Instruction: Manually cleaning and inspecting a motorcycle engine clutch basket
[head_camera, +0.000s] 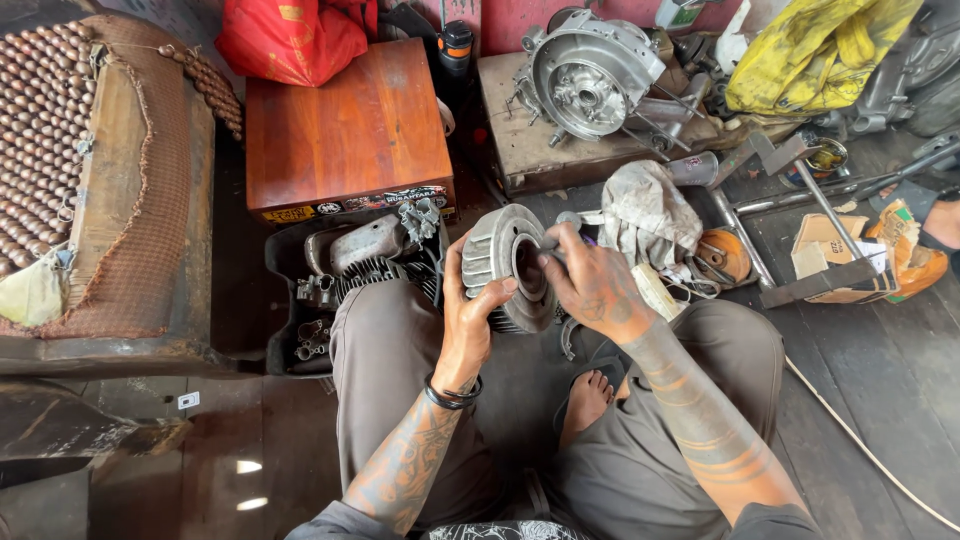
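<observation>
Left hand (470, 315) wraps finned engine cylinder (505, 262), held above the lap, clear of the floor. Right hand (590, 285) pinches a small tool, too hidden to identify, at the bore mouth. Bore work appears underway; crankcase (590, 72) waits on low bench (520, 150).

Finned cylinder (505, 262) bore partly hidden by right hand (592, 290), another person's arm (940, 222) cut off at right edge
</observation>
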